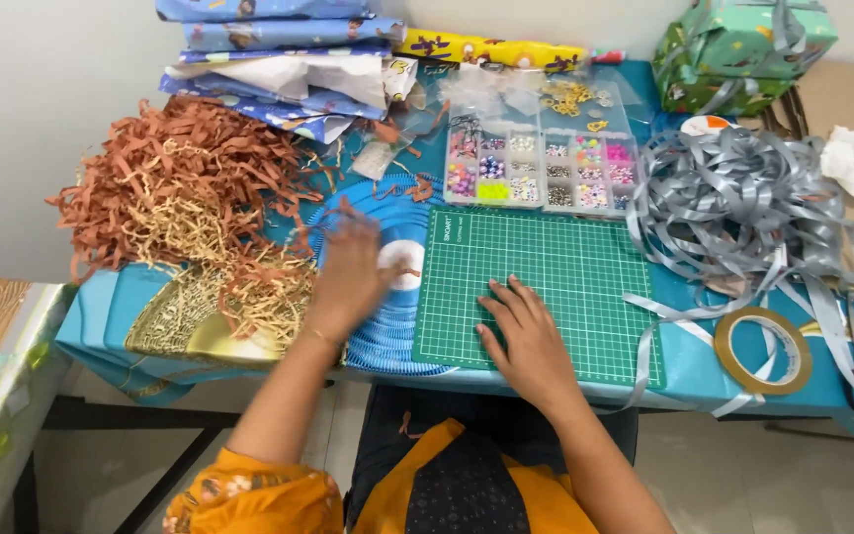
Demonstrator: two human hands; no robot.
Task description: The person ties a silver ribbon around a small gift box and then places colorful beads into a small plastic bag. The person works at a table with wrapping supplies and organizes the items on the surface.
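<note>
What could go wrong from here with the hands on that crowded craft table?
1. The left hand, blurred beside the loose pile of brown and tan shredded paper, could sweep strips off the table's edge.
2. The tangled grey satin ribbon trails onto the green gridded cutting mat, where the right hand might snag it.

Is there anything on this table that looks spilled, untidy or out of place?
Yes. Crinkled brown and tan paper shreds lie scattered past their heap toward the clear plastic bead organizer. Loose grey satin ribbon lies tangled, some strands hanging over the blue-covered table edge.
</note>
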